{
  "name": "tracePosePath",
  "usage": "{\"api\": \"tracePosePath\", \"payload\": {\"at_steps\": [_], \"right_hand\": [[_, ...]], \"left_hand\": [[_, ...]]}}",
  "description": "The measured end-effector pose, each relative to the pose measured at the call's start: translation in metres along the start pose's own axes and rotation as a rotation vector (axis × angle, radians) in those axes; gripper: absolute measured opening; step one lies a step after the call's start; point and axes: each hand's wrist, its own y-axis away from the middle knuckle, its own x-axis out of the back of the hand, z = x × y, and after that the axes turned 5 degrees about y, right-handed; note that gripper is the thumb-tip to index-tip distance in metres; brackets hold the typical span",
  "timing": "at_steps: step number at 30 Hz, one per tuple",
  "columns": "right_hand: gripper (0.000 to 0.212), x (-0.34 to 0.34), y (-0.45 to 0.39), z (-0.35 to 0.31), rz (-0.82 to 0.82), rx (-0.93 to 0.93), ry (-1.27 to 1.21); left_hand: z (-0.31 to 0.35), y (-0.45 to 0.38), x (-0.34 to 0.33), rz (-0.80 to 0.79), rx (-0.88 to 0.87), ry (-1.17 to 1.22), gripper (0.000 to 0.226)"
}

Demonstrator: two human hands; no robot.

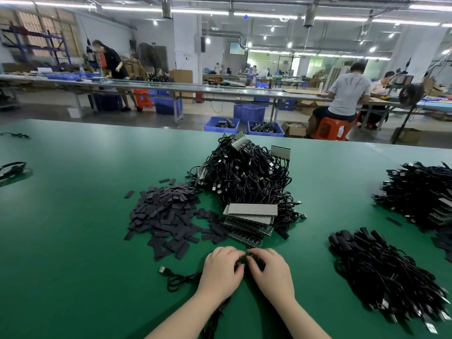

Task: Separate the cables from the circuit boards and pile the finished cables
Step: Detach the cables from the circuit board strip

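Observation:
My left hand (pixel 221 271) and my right hand (pixel 271 271) meet near the table's front edge, fingers curled round a small dark piece of circuit board (pixel 244 261) between them, mostly hidden. A black cable (pixel 176 280) with a USB plug trails left from under my left hand. Just beyond my hands lies a stack of green circuit boards (pixel 247 226) topped with grey strips. Behind it rises a tangled heap of black cables (pixel 247 174) still on boards. A pile of loose black cables (pixel 386 272) lies at the right.
A scatter of flat black sleeves (pixel 168 216) covers the green table (pixel 73 241) left of centre. Another cable heap (pixel 420 192) sits at the far right. Stray cables (pixel 12 168) lie at the left edge. Beyond the table are blue crates (pixel 221 124) and several workers at benches.

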Motion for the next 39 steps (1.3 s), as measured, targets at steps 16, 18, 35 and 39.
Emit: {"api": "tracePosePath", "payload": {"at_steps": [16,18,35,39], "right_hand": [[0.019,0.006,-0.001,0.005,-0.028,-0.133,-0.219],[0.019,0.007,-0.001,0.004,-0.039,-0.15,-0.229],[0.015,0.009,0.0,0.002,-0.056,-0.154,-0.187],[0.01,0.008,0.001,0.001,-0.047,-0.154,-0.179]], "left_hand": [[-0.001,-0.031,0.037,-0.033,0.299,0.653,0.031],[-0.001,-0.039,0.046,-0.093,0.345,0.782,0.022],[0.007,-0.067,0.097,0.111,0.456,1.549,0.017],[0.005,-0.074,0.121,0.097,0.512,1.902,0.008]]}}
